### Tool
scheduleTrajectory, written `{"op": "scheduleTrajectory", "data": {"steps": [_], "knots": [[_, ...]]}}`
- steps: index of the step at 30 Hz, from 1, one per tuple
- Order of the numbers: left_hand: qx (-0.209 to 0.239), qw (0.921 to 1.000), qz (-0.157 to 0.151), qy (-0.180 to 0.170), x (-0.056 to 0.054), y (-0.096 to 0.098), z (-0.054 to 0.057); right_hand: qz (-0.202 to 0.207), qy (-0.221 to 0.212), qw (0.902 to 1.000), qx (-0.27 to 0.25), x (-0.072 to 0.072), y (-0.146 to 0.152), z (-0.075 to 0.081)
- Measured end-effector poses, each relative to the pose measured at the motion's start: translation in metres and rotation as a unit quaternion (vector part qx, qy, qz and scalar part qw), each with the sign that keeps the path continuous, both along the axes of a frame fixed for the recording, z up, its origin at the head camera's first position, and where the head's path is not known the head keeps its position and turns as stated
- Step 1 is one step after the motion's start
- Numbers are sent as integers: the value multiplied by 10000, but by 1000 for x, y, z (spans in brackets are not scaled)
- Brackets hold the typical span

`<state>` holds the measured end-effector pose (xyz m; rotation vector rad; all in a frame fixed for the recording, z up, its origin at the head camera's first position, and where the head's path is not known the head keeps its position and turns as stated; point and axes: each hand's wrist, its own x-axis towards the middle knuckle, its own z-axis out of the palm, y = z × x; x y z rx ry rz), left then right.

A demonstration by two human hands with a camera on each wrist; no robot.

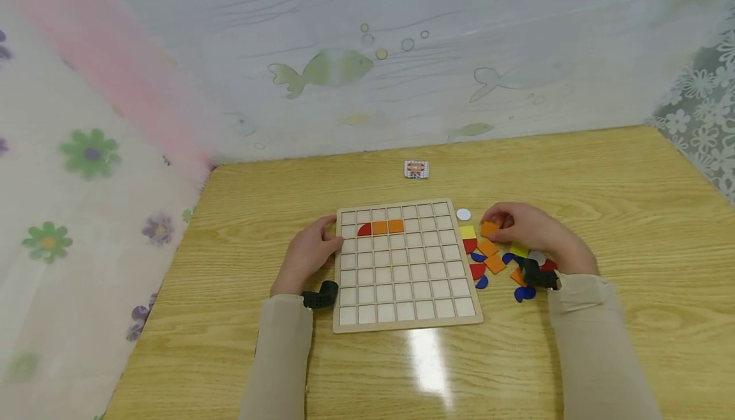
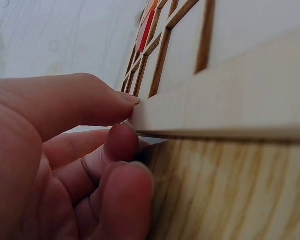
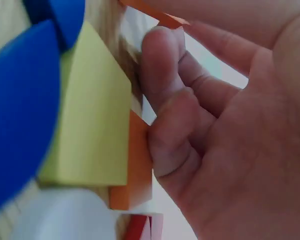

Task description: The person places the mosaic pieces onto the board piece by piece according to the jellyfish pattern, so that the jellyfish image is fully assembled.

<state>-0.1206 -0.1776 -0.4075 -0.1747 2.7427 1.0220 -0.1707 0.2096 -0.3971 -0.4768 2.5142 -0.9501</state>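
Observation:
A wooden grid board (image 1: pixel 409 324) lies on the table with a red quarter-round tile (image 1: pixel 364 230) and two orange square tiles (image 1: pixel 380 228) side by side in its second row. My left hand (image 1: pixel 307 251) holds the board's left edge; in the left wrist view the thumb (image 2: pixel 90 97) lies against the rim with curled fingers below. Off the board's right side, my right hand (image 1: pixel 531 225) pinches an orange square tile (image 1: pixel 490 228) between thumb and fingers. The right wrist view shows only a sliver of that tile at the top, with other curled fingers beside a yellow tile (image 3: pixel 92 110).
Loose tiles lie right of the board: orange squares (image 1: pixel 494 263), a yellow tile (image 1: pixel 467 232), red pieces (image 1: pixel 478 271), blue pieces (image 1: pixel 525 293) and a white round (image 1: pixel 463 214). A small printed pattern card (image 1: pixel 416 169) sits behind the board. A curtain (image 1: pixel 402 101) hangs along the back edge.

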Motion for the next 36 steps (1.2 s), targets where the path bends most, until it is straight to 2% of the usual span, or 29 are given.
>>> {"op": "scheduleTrajectory", "data": {"steps": [20, 29, 36], "knots": [[-7, 10000, -4, 33, -2, 0, -3, -319, 719, 9969, 67, -4, -23, 3], [-67, 10000, -64, 21, -3, 0, -3, -12, 832, 9963, -209, -3, -50, 2], [-100, 9999, -28, 3, -2, -2, -4, 126, 806, 9966, -147, -2, -67, 1]]}}
